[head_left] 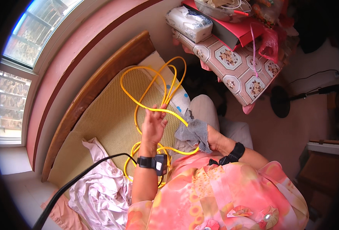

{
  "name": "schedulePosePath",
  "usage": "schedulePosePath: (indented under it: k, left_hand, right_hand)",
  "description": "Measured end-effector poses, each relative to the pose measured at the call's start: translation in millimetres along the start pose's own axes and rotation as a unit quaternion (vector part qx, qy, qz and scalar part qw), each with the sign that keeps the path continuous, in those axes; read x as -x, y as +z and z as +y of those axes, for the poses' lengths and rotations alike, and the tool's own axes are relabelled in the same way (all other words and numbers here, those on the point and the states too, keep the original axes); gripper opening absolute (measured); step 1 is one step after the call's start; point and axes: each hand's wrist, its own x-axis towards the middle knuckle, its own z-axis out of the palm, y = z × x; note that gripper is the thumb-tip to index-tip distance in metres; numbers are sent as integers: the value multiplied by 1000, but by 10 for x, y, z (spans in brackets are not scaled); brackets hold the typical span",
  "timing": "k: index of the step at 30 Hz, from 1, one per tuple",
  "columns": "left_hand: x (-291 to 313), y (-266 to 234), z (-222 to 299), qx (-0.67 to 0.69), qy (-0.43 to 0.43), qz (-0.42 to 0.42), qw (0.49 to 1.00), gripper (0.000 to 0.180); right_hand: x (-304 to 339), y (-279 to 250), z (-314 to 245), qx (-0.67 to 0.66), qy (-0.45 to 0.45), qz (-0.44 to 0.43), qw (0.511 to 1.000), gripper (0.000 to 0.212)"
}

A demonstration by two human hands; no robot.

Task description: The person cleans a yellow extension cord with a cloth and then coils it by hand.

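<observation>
A long yellow cable [129,90] hangs in loose loops over the bed mat, its loops crossing at my left hand [154,124]. The fingers of that hand are curled around the cable. Further right, a grey cloth [197,132] is folded about the same cable, and my right hand [213,138] grips the cloth from its right side. The cable enters the cloth at its upper left and comes out below it. More loops lie next to my left wrist, partly hidden by the forearm. Cloth covers most of my right fingers.
The woven mat [96,111] covers a bed with a wooden headboard [100,82]. Crumpled pale pink fabric [102,191] lies near my left forearm, under a black cord [77,178]. A table with a patterned cover [230,82] carries a tissue pack [190,25] and a red folder [230,30].
</observation>
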Motion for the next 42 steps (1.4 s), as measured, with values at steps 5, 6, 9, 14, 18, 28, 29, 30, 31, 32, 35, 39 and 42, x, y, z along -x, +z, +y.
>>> schedulePosePath:
  k: [5,6,9,14,18,28,29,30,31,32,35,39,42]
  left_hand:
    - [253,230,-376,-3,-4,-110,994,29]
    - [242,220,-411,-2,-5,-110,994,29]
    - [164,268,-462,-25,30,17,999,21]
    - [-134,151,-386,-48,48,87,994,19]
    - [-304,-32,-269,-62,86,145,984,19]
    - [-237,-127,-178,0,124,91,988,21]
    - [-154,-25,-154,4,112,96,989,21]
    - [-89,52,-146,4,110,95,989,21]
    - [-20,114,-139,-7,97,66,993,20]
    - [35,153,-142,-18,85,38,995,20]
    - [134,266,-176,-47,39,-28,998,20]
    - [221,426,-226,-117,68,-44,990,27]
    - [415,487,-223,-244,86,40,965,35]
  right_hand:
    - [39,228,-77,-11,-18,61,998,18]
    - [32,206,-49,-11,-18,62,998,18]
    - [-45,113,29,46,5,31,998,18]
    - [-210,158,56,35,3,-30,999,21]
    - [-176,293,78,90,11,-32,995,18]
    - [-14,190,214,131,13,-78,988,13]
    - [-24,178,227,99,-8,-90,991,14]
    - [-20,172,191,98,-9,-88,991,14]
    - [4,224,89,61,9,-66,996,14]
    - [17,275,5,25,28,-44,998,15]
    - [-43,309,-116,39,-11,-33,999,17]
    - [-128,313,-136,70,-79,-30,994,17]
    - [-110,218,-155,24,-67,-24,997,15]
